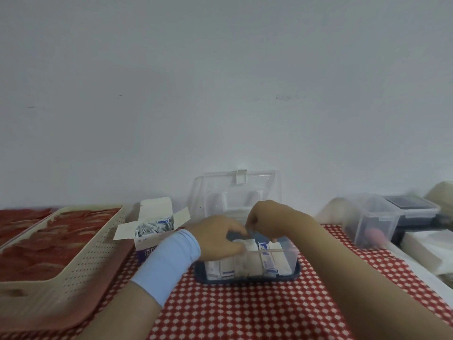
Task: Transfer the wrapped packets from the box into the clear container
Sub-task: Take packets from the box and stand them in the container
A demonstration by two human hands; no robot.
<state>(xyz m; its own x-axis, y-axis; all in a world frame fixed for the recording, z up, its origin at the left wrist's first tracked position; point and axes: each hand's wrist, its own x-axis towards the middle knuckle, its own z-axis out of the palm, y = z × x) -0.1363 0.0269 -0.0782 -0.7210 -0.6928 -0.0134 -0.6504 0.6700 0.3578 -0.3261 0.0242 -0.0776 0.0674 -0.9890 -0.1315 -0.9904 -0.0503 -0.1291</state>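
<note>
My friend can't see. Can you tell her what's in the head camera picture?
The left hand and right hand meet over a clear container where wrapped packets stand in a row. An open box with more packets sits to its left, beside a beige tray, on a red checked cloth.

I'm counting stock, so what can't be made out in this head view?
All in the head view:
1. Right hand: whether it holds anything; its curled fingers face away from the head camera.
2. Left hand: its fingertips blur against the clear plastic container with the dark blue base.
3. Wrapped packets left in the white cardboard box: its walls hide the lower layers.
4. Print on the packets: too small and blurred.
</note>
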